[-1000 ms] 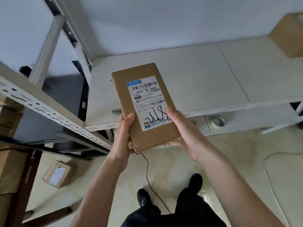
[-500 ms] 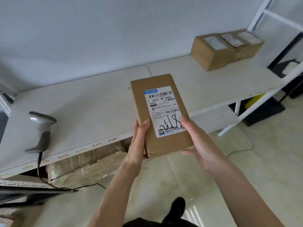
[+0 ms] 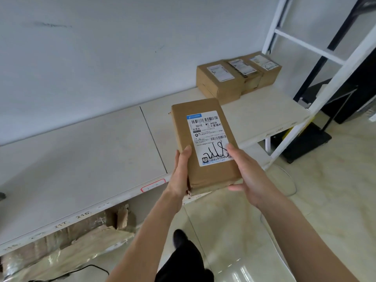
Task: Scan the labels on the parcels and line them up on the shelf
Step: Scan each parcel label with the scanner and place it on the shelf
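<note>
A flat brown parcel (image 3: 211,176) with a white barcode label (image 3: 209,139) facing up hangs in front of the white shelf (image 3: 91,155), held at its near end. My left hand (image 3: 181,171) grips its left edge, thumb on top. My right hand (image 3: 248,176) grips the right edge, thumb on the label and fingers underneath. At the shelf's far right end a row of three labelled brown parcels (image 3: 236,78) stands side by side against the wall.
A white upright shelf post (image 3: 317,102) rises at the right. A black stand (image 3: 305,143) sits on the floor behind it. Flattened cardboard (image 3: 67,241) and a black cable (image 3: 77,271) lie under the shelf. My shoe (image 3: 181,239) is below.
The view has swung right along the shelf. The scanner has left the frame on the left, and the three parcels at the far right are nearer. Both hands keep the same hold.
</note>
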